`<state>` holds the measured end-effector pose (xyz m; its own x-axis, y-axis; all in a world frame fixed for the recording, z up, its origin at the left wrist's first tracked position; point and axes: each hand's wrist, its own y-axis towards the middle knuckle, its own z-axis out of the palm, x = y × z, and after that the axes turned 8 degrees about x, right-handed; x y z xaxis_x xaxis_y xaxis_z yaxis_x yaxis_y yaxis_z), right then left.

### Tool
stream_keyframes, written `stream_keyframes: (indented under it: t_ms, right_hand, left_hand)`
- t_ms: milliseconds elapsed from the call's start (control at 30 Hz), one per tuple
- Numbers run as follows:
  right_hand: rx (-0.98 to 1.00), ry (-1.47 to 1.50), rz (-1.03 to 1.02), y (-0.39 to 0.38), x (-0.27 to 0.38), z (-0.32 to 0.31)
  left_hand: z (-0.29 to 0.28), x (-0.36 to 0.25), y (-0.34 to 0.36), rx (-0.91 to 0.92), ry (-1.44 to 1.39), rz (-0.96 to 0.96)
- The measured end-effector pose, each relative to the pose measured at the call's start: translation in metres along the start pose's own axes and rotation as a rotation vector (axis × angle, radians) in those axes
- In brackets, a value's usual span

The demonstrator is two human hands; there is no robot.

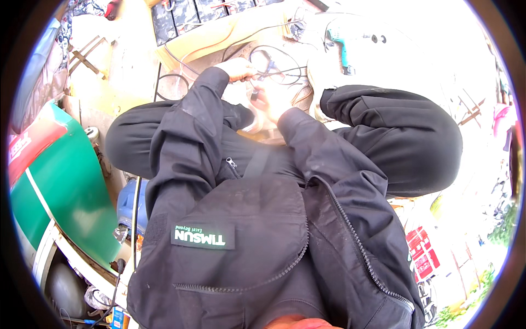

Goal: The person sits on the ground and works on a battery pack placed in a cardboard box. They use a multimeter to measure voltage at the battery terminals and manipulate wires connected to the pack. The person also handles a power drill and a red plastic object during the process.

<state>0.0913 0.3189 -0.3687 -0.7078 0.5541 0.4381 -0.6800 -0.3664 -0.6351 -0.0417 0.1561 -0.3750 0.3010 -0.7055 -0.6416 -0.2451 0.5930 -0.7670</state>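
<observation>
The dark cable [276, 73] meets the left hand [239, 69] at its fingertips, then runs toward 3 o'clock with a slight rise before joining a loose loop lying at 2 o'clock from that hand. The left grip looks pinched together on the cable's near end. The right hand [267, 104] sits at 5 o'clock from the left, just beside it, its fingers curled near a small dark piece [253, 95]; blur and glare hide the contact, so I cannot tell whether that grip is clamped or apart. From the right hand the cable lies at 12 to 1 o'clock, near but seemingly not touching — the left is the nearer hand.

As for edges, the cardboard box [233, 32] shuts off 12 o'clock, more wires trailing by its wall. The left knee [131, 131] bounds 8 o'clock, the right knee [416, 134] 4 o'clock. Most room to move appears toward 2 to 3 o'clock, over pale floor — though the teal drill [342, 46] lies that way.
</observation>
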Motion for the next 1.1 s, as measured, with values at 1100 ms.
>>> stream_keyframes:
  t_ms: [1100]
  right_hand:
    - [-0.221,-0.455,-0.125,0.08,-0.047,-0.091]
  left_hand:
    - [0.003,-0.027,0.011,-0.339,0.309,-0.056]
